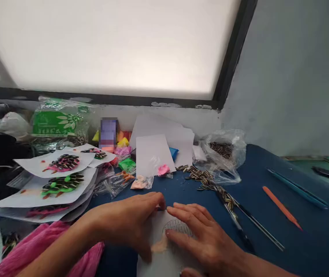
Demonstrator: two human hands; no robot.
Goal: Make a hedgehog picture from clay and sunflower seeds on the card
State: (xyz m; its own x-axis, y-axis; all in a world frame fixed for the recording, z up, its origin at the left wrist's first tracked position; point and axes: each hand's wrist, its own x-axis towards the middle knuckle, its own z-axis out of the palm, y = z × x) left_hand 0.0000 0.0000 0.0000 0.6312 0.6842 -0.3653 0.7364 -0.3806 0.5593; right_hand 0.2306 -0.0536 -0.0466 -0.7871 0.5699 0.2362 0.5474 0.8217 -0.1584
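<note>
A white sheet of paper (157, 265) lies on the blue table under both hands. It bears a pencilled oval (178, 226) filled with small marks, and a flat patch of peach clay (160, 245) sticks to it. My left hand (124, 221) arches over the sheet's left edge, thumb and fingers apart, fingertips near the top edge. Spread across the drawing, my right hand (203, 234) has a fingertip close to the peach clay. Its other fingers lie stretched out over the oval's upper part, hiding some of it.
Stacked sheets with seed-and-clay figures (63, 184) stand left, above pink cloth (46, 246). Clay packets (126, 164), blank paper (153, 150) and a bag of sunflower seeds (222, 150) line the back. Loose seeds (200, 177), pens (257, 219), an orange tool (281, 206) and blue tweezers (297, 188) lie right.
</note>
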